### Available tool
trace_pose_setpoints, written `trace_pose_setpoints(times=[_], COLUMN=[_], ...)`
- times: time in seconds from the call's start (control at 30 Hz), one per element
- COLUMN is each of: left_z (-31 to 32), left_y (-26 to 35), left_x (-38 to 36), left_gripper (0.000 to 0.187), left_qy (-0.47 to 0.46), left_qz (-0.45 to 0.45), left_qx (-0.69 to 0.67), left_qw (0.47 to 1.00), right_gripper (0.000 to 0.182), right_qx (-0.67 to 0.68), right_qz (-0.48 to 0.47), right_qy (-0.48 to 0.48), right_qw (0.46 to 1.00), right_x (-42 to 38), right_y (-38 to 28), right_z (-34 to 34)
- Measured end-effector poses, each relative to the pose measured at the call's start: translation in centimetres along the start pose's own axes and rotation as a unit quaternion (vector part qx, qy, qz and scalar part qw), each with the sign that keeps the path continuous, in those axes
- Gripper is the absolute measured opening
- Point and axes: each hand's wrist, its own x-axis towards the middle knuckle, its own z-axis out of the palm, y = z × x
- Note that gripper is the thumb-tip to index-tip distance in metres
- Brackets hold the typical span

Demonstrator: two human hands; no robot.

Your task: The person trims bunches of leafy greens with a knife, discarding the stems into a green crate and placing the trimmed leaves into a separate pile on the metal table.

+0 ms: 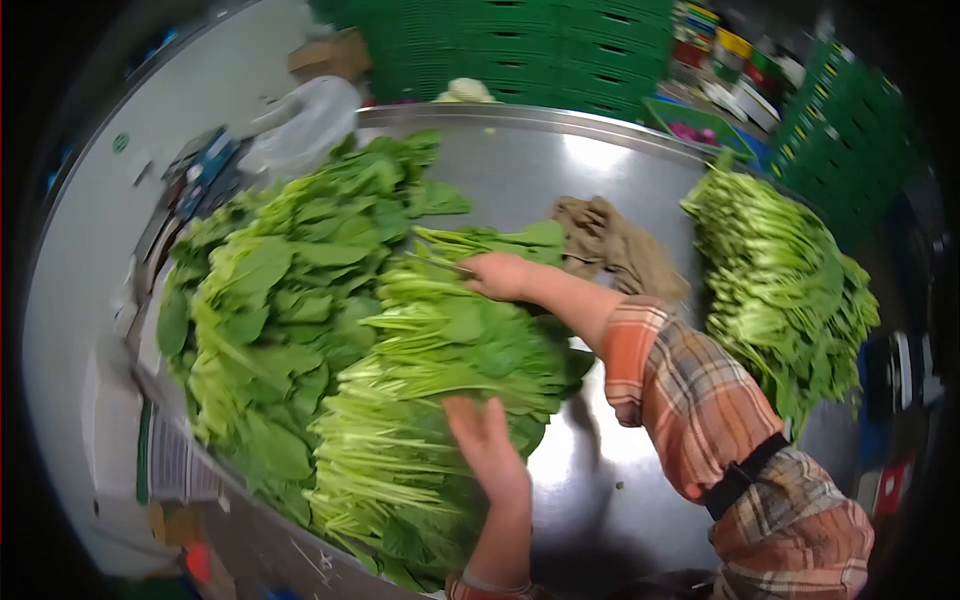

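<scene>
Two hands (495, 360) on leafy greens (440, 370)

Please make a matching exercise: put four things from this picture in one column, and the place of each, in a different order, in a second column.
1. brown crumpled cloth
2. green plastic crates
3. large pile of leafy green spinach
4. right hand

a. on the far end of the big pile
b. behind the steel table
c. left part of the table
d. table middle, between the two green piles

Pairs: 1-d, 2-b, 3-c, 4-a
</scene>
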Motion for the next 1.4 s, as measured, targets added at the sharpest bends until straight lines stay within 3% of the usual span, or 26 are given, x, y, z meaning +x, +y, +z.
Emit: trace_pose_setpoints(times=[0.03,0.07,0.17,0.27,0.3,0.37,0.47,0.5,0.53,0.57,0.67,0.73,0.9,1.03,1.13,1.17,1.23,1.33,1.4], left_z=[-0.2,-0.1,-0.5,-1.0,-1.2,-0.8,0.5,1.1,1.7,2.1,3.8,5.4,8.9,17.3,25.9,29.5,36.9,47.7,54.1], left_y=[1.0,2.0,1.7,1.0,0.9,1.0,-0.5,-0.9,-1.5,-2.8,-5.8,-7.1,-13.8,-17.0,-18.7,-18.1,-17.9,-19.0,-20.9], left_x=[-0.5,-1.2,-3.2,-6.1,-7.4,-10.1,-13.9,-15.2,-16.6,-17.7,-21.4,-24.5,-29.7,-33.4,-34.7,-35.9,-36.9,-37.2,-36.0], left_gripper=[0.069,0.066,0.057,0.057,0.057,0.056,0.054,0.053,0.053,0.048,0.045,0.042,0.038,0.041,0.045,0.047,0.05,0.056,0.061], left_qy=[-0.004,-0.024,-0.036,-0.086,-0.1,-0.151,-0.235,-0.266,-0.298,-0.312,-0.38,-0.424,-0.49,-0.524,-0.576,-0.589,-0.585,-0.544,-0.508], left_qz=[0.0,-0.004,0.041,0.152,0.2,0.19,0.144,0.116,0.087,0.098,0.026,0.018,0.025,0.061,0.294,0.334,0.405,0.489,0.553], left_qx=[0.042,0.08,0.031,0.101,0.144,0.181,0.195,0.192,0.191,0.204,0.194,0.22,0.294,0.337,0.405,0.412,0.419,0.407,0.425], left_qw=[0.999,0.996,0.998,0.979,0.964,0.953,0.941,0.937,0.931,0.923,0.904,0.878,0.82,0.78,0.647,0.61,0.564,0.547,0.505], right_gripper=[0.045,0.045,0.042,0.044,0.046,0.046,0.045,0.044,0.048,0.051,0.052,0.05,0.045,0.042,0.042,0.04,0.036,0.033,0.031], right_qx=[0.043,0.048,0.135,0.31,0.309,0.356,0.335,0.485,0.504,0.486,0.511,0.537,0.526,0.507,0.502,0.456,0.364,0.386,0.464], right_qz=[0.008,-0.062,-0.045,0.028,0.115,0.225,0.263,0.316,0.346,0.354,0.389,0.393,0.423,0.451,0.47,0.485,0.504,0.465,0.407], right_qy=[0.035,0.181,0.274,0.212,0.165,0.134,0.192,0.23,0.282,0.304,0.417,0.441,0.488,0.516,0.51,0.536,0.586,0.579,0.538], right_qw=[0.998,0.98,0.951,0.926,0.93,0.897,0.884,0.783,0.739,0.739,0.643,0.602,0.553,0.523,0.517,0.519,0.52,0.548,0.575], right_x=[-1.0,-2.6,-12.3,-24.1,-28.9,-38.1,-50.2,-53.3,-56.4,-59.4,-68.2,-74.0,-86.6,-96.7,-103.9,-105.3,-106.5,-102.9,-100.2], right_y=[0.2,0.6,-1.6,0.1,0.4,0.3,1.7,1.2,2.1,2.2,5.1,7.3,13.0,20.0,24.8,26.1,28.9,30.5,33.7], right_z=[-0.9,-0.8,-4.2,-1.5,-0.2,2.8,9.3,10.0,11.7,10.8,10.6,9.4,6.9,5.1,3.2,2.3,0.4,-4.6,-5.4])
